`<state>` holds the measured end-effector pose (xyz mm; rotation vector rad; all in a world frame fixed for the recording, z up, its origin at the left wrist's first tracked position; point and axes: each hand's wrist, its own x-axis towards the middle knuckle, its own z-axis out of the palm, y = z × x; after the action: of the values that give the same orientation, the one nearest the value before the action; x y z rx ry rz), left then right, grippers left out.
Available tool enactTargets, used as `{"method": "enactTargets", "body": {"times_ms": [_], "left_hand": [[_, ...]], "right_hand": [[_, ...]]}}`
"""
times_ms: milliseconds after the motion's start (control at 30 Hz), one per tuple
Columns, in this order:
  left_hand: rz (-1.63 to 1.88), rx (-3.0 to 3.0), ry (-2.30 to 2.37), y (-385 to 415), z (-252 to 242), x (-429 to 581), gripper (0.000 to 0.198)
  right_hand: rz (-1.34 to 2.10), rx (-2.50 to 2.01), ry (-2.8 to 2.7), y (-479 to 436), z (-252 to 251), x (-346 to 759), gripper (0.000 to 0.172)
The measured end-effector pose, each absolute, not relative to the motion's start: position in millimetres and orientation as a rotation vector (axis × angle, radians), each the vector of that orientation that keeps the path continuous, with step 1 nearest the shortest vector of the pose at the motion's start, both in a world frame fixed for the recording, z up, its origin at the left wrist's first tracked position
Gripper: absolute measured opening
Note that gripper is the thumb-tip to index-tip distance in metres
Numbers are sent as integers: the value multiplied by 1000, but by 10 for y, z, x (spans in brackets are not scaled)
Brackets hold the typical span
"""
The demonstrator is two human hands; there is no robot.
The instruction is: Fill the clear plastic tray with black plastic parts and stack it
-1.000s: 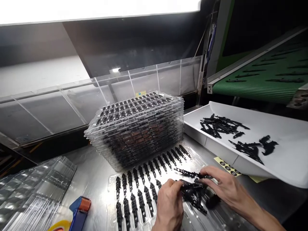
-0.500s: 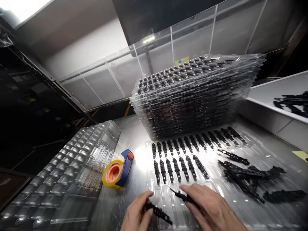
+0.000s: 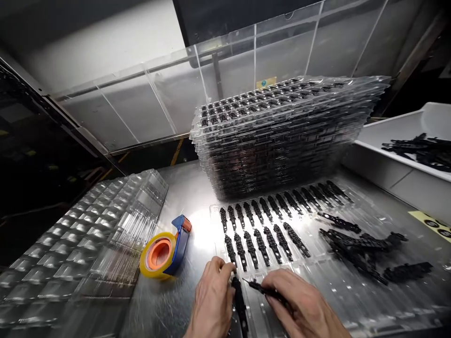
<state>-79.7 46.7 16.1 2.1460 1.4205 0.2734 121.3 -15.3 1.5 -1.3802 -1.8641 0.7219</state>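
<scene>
1. A black part (image 3: 239, 303) is pinched by the left hand (image 3: 213, 300) over the clear tray (image 3: 317, 277).
2. Another black piece (image 3: 262, 289) is pinched by the right hand (image 3: 303, 310), just beside it.

No writing can be read anywhere. A small yellow label (image 3: 266, 82) on the clear panel behind the stack of trays, upper middle of the frame, bears a blue mark too small to make out. At the right edge, a yellow sheet (image 3: 432, 225) on the bench carries round black marks (blurred, no letters legible).
</scene>
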Motion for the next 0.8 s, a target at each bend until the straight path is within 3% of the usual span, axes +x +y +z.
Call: {"method": "enactTargets", "body": {"times_ms": [200, 300, 467, 567, 700, 800], "left_hand": [[490, 2058, 1070, 348, 45, -869, 35], [491, 1847, 1110, 257, 12, -804, 23], [743, 1600, 1389, 44, -46, -791, 21], [829, 1614, 1356, 29, 28, -903, 21], [632, 1660, 1245, 231, 222, -964, 25], [426, 1730, 1200, 411, 305, -810, 26]], "right_hand": [[1009, -1400, -1726, -174, -3, 1193, 17], [1111, -1418, -1605, -156, -41, 1211, 14], [624, -1438, -1667, -182, -94, 1372, 14], [394, -1446, -1866, -268, -98, 1458, 28], [468, -1470, -2056, -363, -60, 1448, 40], [650, -1534, -2066, -351, 74, 1378, 35]]}}
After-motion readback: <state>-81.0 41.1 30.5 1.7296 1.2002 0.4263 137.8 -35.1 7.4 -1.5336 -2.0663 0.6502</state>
